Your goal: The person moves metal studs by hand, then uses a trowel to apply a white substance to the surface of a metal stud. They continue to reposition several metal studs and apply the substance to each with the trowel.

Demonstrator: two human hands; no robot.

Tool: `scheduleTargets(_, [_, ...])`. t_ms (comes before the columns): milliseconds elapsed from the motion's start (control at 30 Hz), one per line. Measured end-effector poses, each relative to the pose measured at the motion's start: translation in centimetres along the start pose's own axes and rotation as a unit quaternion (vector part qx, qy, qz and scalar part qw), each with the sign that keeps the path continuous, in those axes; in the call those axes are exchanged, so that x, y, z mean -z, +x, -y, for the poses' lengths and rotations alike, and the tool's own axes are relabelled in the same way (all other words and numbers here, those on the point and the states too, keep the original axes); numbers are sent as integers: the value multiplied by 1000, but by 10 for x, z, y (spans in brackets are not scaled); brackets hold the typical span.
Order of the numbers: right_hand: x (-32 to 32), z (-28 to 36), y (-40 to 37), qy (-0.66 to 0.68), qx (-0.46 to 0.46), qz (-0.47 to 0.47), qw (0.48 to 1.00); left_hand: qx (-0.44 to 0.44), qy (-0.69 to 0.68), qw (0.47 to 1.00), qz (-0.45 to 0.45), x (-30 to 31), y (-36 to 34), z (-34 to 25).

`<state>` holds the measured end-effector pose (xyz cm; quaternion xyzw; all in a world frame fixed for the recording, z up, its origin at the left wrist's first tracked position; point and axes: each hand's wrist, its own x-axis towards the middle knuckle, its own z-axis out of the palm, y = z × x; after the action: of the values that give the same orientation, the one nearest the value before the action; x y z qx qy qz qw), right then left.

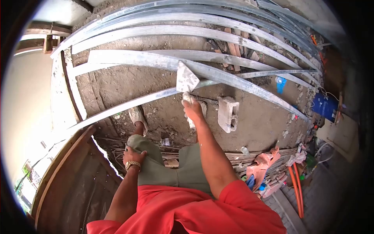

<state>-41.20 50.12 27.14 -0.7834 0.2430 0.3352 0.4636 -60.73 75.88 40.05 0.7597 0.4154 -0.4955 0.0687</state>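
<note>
My right hand (193, 108) is wrapped around the handle of a trowel (187, 79), whose pale, crusted blade points away from me. In this view the blade overlaps a long metal bar (230, 76) that runs across in front of me. Beyond my right foot, to the right, a grey hollow concrete block (227, 114) sits on the dirt. My left hand (133, 156), with a gold watch (132, 164) at the wrist, rests on my left leg near the knee. Its thumb is spread from the fingers, and nothing shows in it.
Several long metal bars (156, 31) stretch across the dirt floor (257, 101). At the lower left stands a wooden panel (74, 187). Thin rods (230, 156), torn pinkish bags (263, 163) and orange pipes (297, 191) lie to the right. A blue container (324, 106) stands farther right.
</note>
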Motion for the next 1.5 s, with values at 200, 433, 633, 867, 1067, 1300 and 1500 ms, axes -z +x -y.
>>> scheduleTargets(200, [-3, -5, 0, 56, -53, -70, 995, 18, -33, 999, -3, -17, 10, 16])
scheduleTargets(433, [6, 35, -15, 111, -100, -56, 987, 26, -41, 999, -5, -25, 4, 10])
scheduleTargets(633, [-24, -8, 8, -124, 96, -44, 987, 24, -25, 999, -5, -32, 0, 5])
scheduleTargets(867, [55, -52, 5, 26, -56, -118, 991, 30, -19, 999, -8, -39, 3, 1])
scheduleTargets(1067, [20, -77, -16, -36, 14, -146, 989, 39, -13, 999, -8, -40, -3, 0])
scheduleTargets(1300, [43, -37, -33, 42, -109, -92, 989, 45, -26, 999, 11, -33, -3, 0])
scheduleTargets(1500, [-22, -71, -27, -149, 15, -128, 980, 50, -26, 998, 12, -36, -2, 5])
